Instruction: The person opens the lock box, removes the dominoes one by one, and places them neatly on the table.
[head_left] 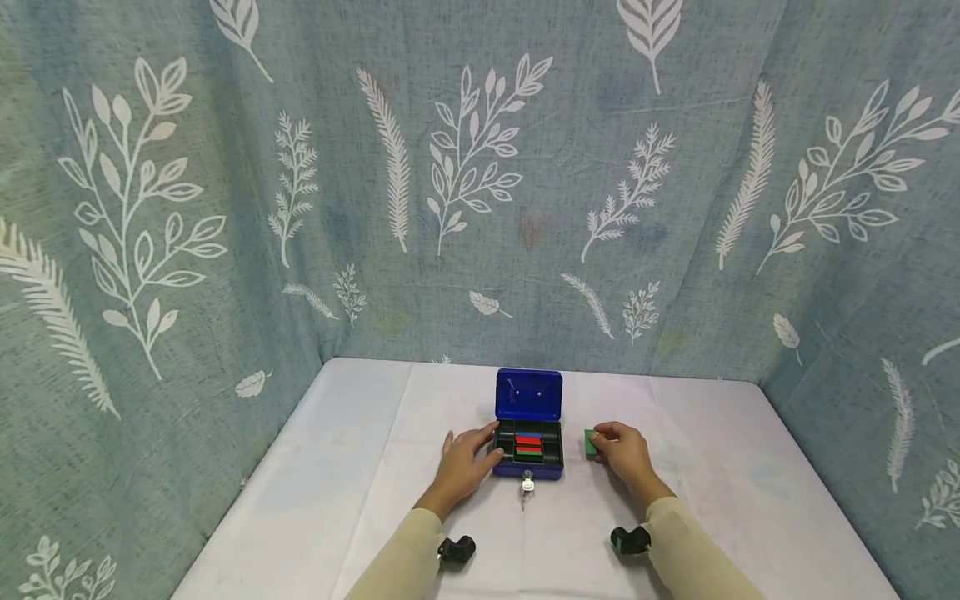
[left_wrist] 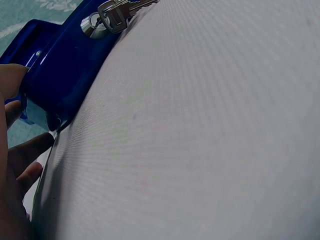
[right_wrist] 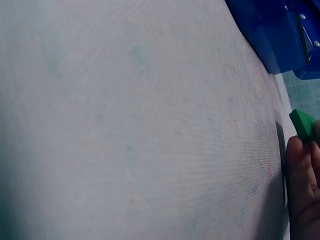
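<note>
A small blue cash box (head_left: 528, 450) stands open on the white table, its lid (head_left: 528, 394) upright. Its black tray holds red and green bars (head_left: 528, 443). Keys (head_left: 527, 484) hang from the front lock and show again as keys (left_wrist: 114, 14) in the left wrist view. My left hand (head_left: 467, 461) rests with fairly straight fingers against the left side of the box (left_wrist: 60, 70). My right hand (head_left: 624, 451) is just right of the box and pinches a green block (head_left: 590, 442). The right wrist view shows the green block (right_wrist: 302, 123) above my fingertips (right_wrist: 299, 170).
The white cloth-covered table (head_left: 720, 467) is enclosed by blue-grey leaf-print curtains (head_left: 480, 183) at the back and both sides. Black wrist cameras (head_left: 456, 549) sit on both sleeves near the front edge.
</note>
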